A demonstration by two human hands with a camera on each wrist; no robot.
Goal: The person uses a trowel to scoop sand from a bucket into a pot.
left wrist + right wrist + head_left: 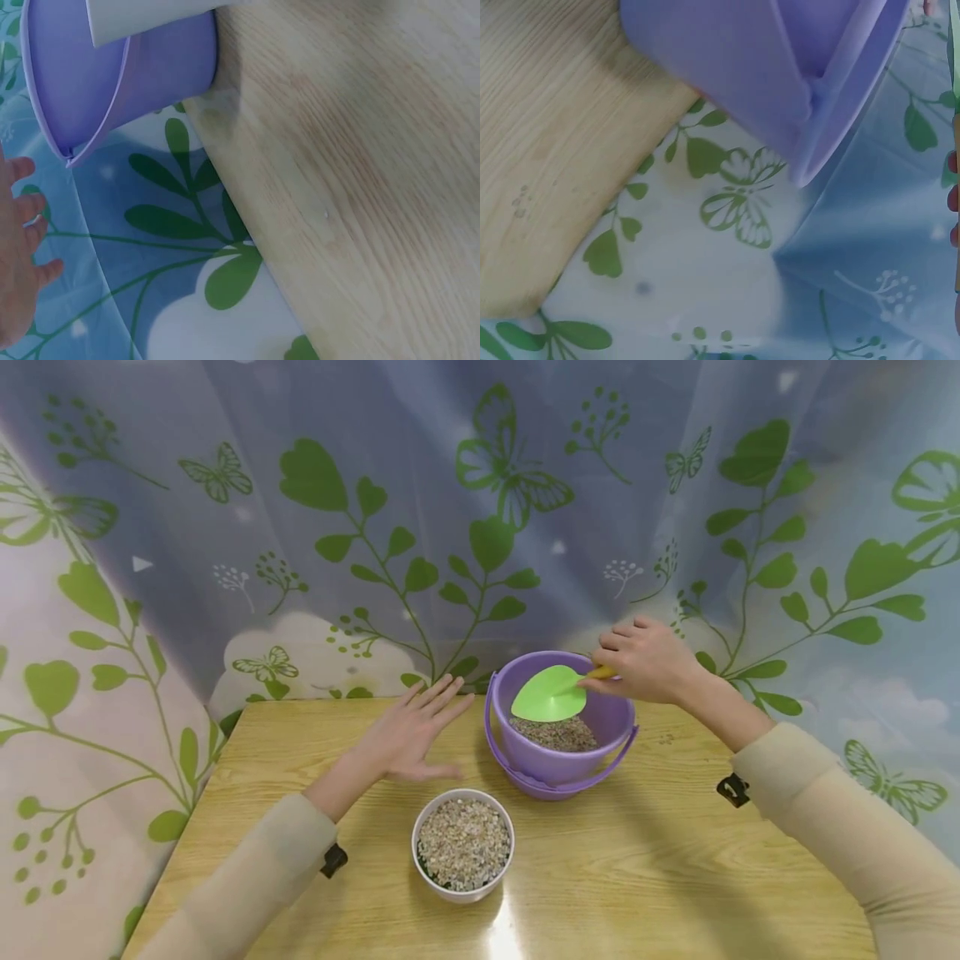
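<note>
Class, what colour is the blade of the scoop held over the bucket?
Light green, best seen in the head view.

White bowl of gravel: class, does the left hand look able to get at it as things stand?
Probably yes. The left hand lies open on the table, holding nothing, just behind the white bowl. Nothing stands between them; the purple bucket sits off to the side.

Worktop [675, 860]: light wood grain, glossy glare patch at near edge. Purple bucket [558, 768] stands toward far edge, right of centre (handle folded down against front wall), gravel inside. White bowl [463, 845] stands nearer, just left of bucket, apart from it, filled with gravel. Few stray grains [664, 739] right of bucket.
</note>
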